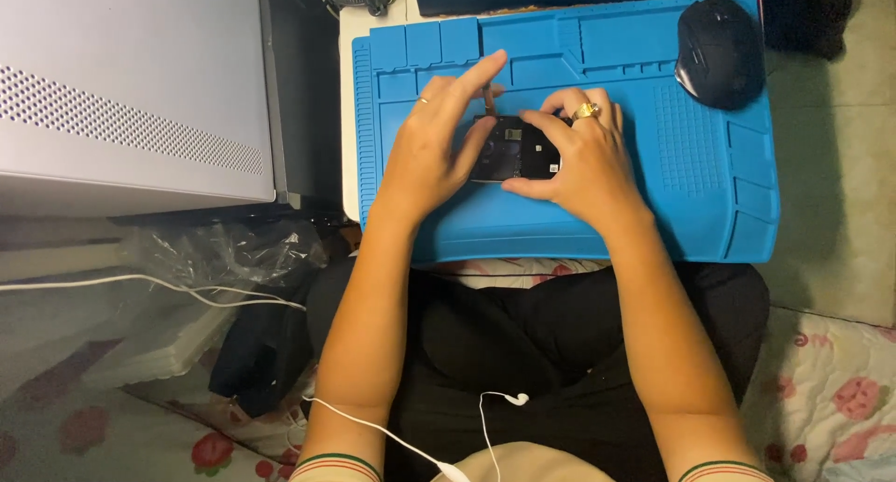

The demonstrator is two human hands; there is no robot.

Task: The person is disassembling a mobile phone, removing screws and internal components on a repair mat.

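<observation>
Head view: both hands are meeting over a small black rectangular device with its back open [511,149], which is lying flat on a blue silicone work mat with moulded compartments [560,225], near the middle of the mat and slightly toward its far edge. The left hand [431,151] is pressing down on the device's left end with thumb and middle fingers, index finger sticking out straight toward the mat's far edge; likely pinning the device so it is not sliding. The right hand [583,160], wearing a gold ring, is curling around the device's right end, fingers closed on it from the far side and thumb along the near edge, so the grip is steadying it from both sides. Whether a tool is sitting between the fingers, cannot tell.

A black computer mouse [719,53] is resting at the mat's far right corner, well apart from the hands, out of the working zone. The mat is sitting over the person's lap, near edge overhanging. A silver perforated computer case [131,90] is standing off the mat's left edge. White earphone cables [420,445] are trailing across the lap, near the wrists but not touching the mat. Crumpled clear plastic wrap [224,253] is lying below the mat's near left corner.
</observation>
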